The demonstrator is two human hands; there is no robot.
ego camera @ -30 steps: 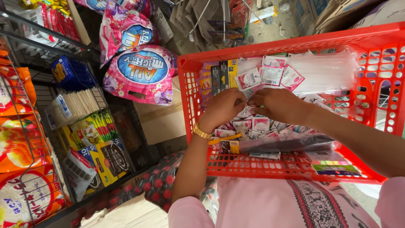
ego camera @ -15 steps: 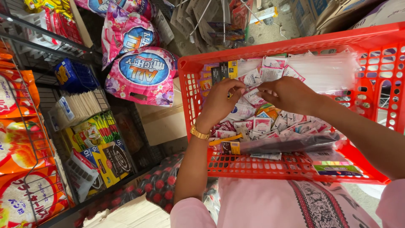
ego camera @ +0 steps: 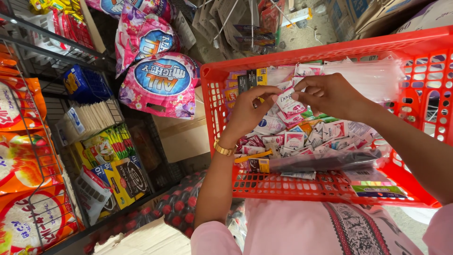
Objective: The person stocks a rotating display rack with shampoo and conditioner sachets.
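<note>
My left hand and right hand pinch one small white-and-pink sachet between closed fingertips, held just above the heap of sachets in the red plastic basket. I judge I'm midway through sorting or separating sachets. Next I'd need a firm pinch on each side, keeping it over the basket.

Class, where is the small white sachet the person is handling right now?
The white sachet is pinched between the left hand and right hand, above the sachet pile in the red basket.
</note>
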